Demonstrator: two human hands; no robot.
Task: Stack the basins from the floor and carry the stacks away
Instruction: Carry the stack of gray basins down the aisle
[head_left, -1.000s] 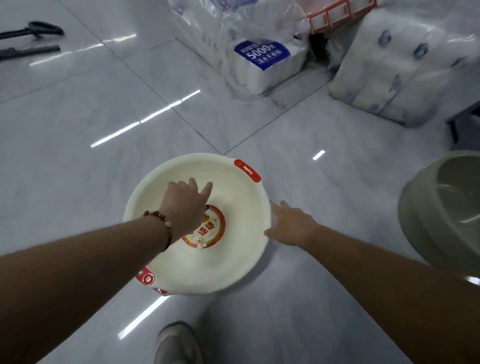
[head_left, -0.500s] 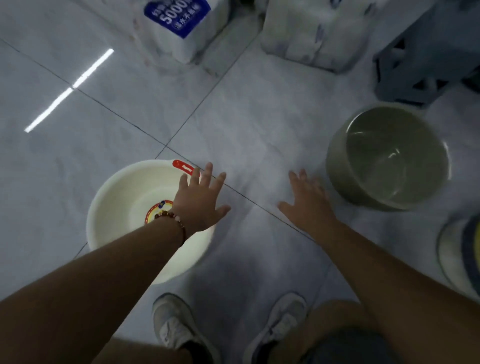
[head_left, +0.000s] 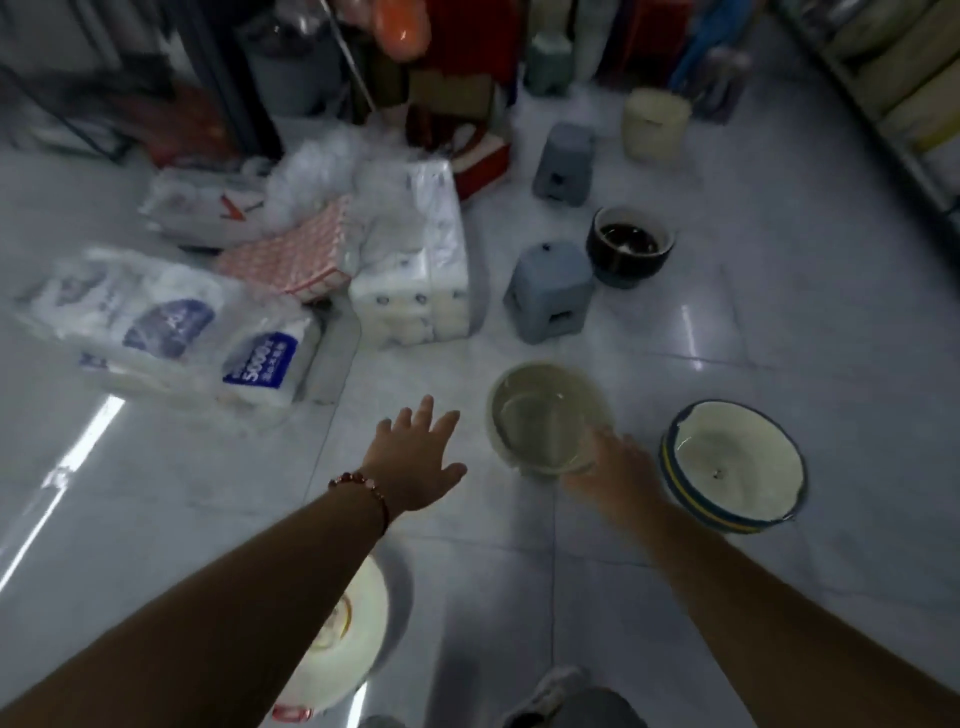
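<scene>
We reach for olive basin on floor. Left hand spread, empty. Right hand blurred at near rim, grip unclear. Take opposite rims with 2 hands, lift level.

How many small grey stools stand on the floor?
2: one grey stool beside the toilet-paper pack, another stool farther back. More may hide in the clutter.
</scene>
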